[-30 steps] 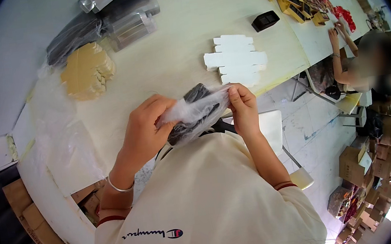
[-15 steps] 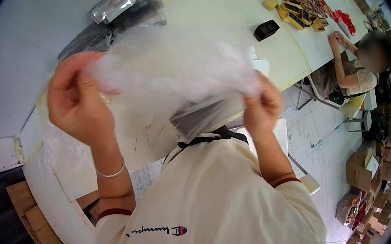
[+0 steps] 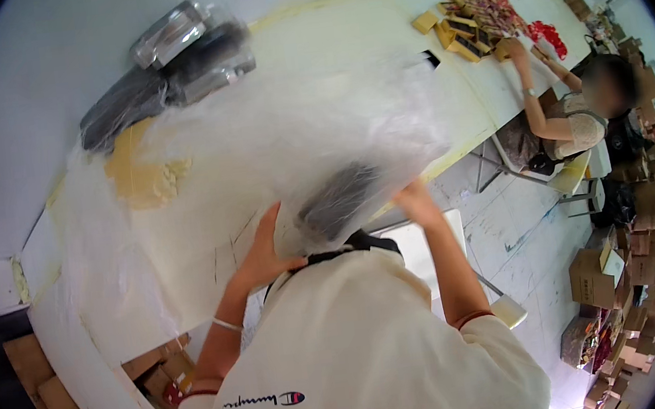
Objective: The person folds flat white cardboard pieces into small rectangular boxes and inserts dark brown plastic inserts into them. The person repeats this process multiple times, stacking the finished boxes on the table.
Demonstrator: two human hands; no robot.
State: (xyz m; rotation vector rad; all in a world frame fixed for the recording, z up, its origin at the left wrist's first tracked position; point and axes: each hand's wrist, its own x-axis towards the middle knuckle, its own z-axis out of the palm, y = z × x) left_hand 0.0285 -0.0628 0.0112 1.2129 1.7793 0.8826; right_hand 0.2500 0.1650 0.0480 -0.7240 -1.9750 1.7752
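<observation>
A clear plastic bag (image 3: 406, 111) lies loosely spread above the white table, smeared in part by motion. Under its near edge is a dark grey block-shaped thing (image 3: 335, 199), seen through the plastic and lying close to my body. My left hand (image 3: 263, 252) is at the left of this dark thing, thumb and fingers stretched apart, with nothing in it. On the other side, my right hand (image 3: 417, 201) is at the bag's near right edge. Its fingers are blurred and partly covered by the plastic, so its grip is unclear.
Several plastic-wrapped dark and silver packages (image 3: 167, 73) are piled at the back left, beside a yellow flat thing (image 3: 133, 166). Farther right, a co-worker (image 3: 568, 120) sits at the table by yellow boxes (image 3: 458, 36) and red pieces (image 3: 547, 38). Cardboard boxes (image 3: 594, 279) stand on the floor.
The plastic bag, stretched up between both hands before, has come down over the table and the dark thing. My left hand has let go and dropped toward my body; the right has moved lower.
</observation>
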